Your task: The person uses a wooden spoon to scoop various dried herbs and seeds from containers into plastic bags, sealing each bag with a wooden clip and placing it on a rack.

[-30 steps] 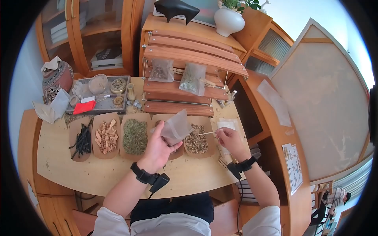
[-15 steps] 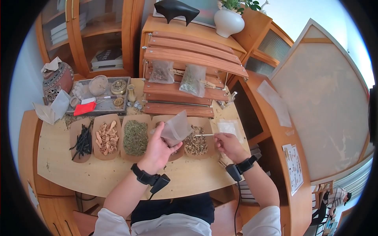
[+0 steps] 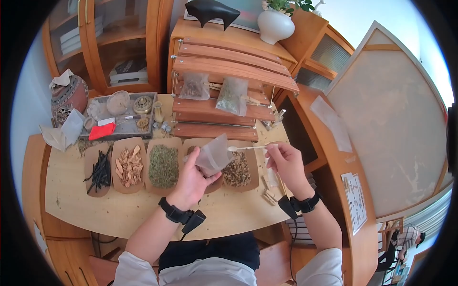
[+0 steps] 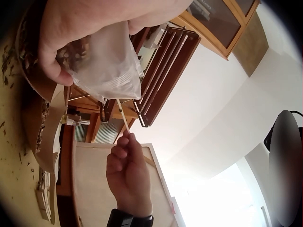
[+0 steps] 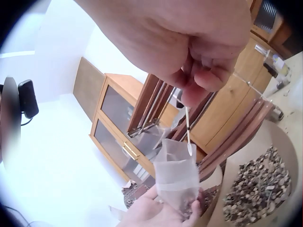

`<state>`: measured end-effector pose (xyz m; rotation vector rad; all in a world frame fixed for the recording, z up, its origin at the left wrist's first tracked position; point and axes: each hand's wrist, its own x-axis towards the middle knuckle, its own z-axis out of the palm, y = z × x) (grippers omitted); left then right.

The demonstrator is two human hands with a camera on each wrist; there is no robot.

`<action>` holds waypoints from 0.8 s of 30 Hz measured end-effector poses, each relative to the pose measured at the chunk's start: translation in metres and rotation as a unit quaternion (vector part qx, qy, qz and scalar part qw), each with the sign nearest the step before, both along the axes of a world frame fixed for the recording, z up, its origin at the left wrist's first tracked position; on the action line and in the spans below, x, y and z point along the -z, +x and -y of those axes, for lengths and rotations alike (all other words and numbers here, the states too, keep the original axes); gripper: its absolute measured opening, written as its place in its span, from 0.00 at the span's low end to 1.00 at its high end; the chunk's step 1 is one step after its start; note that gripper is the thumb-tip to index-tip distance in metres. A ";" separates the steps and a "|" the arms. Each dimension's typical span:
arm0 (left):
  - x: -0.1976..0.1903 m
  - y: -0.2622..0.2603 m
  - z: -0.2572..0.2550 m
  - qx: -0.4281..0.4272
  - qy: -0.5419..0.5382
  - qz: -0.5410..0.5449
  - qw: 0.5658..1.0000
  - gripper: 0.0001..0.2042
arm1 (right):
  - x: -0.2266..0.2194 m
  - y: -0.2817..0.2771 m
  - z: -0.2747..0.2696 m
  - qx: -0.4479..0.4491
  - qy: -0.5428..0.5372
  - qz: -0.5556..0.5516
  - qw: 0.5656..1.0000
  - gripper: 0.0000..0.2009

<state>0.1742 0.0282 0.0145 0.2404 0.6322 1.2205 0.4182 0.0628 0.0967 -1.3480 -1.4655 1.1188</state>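
Observation:
My left hand (image 3: 190,182) holds a translucent mesh bag (image 3: 212,155) between thumb and fingers; dark bits lie in the bottom of the bag (image 4: 109,61) in the left wrist view. My right hand (image 3: 288,168) pinches the end of a thin pale spoon (image 3: 250,148). The spoon's small bowl is at the bag's upper edge in the right wrist view, where the bag (image 5: 177,177) stands upright; whether the bowl is inside cannot be told. Below the spoon is a paper tray (image 3: 256,180) of brown chopped pieces (image 3: 237,172). Another tray is partly hidden behind my left hand.
Trays of dark strips (image 3: 99,170), tan chips (image 3: 129,167) and green herb (image 3: 163,166) stand to the left. Behind are a grey tray (image 3: 125,129) with small items and a wooden rack (image 3: 215,132) with two filled bags. Clothespins (image 3: 269,196) lie at right.
The spoon has risen from the tray of brown pieces towards the bag's upper edge, and my right hand has moved up and slightly right. My left hand and the bag have stayed nearly still.

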 end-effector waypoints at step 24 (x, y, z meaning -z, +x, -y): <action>0.002 -0.001 -0.002 -0.010 -0.016 -0.006 1.000 0.27 | 0.082 0.037 -0.018 -0.003 -0.259 -0.140 0.956 0.09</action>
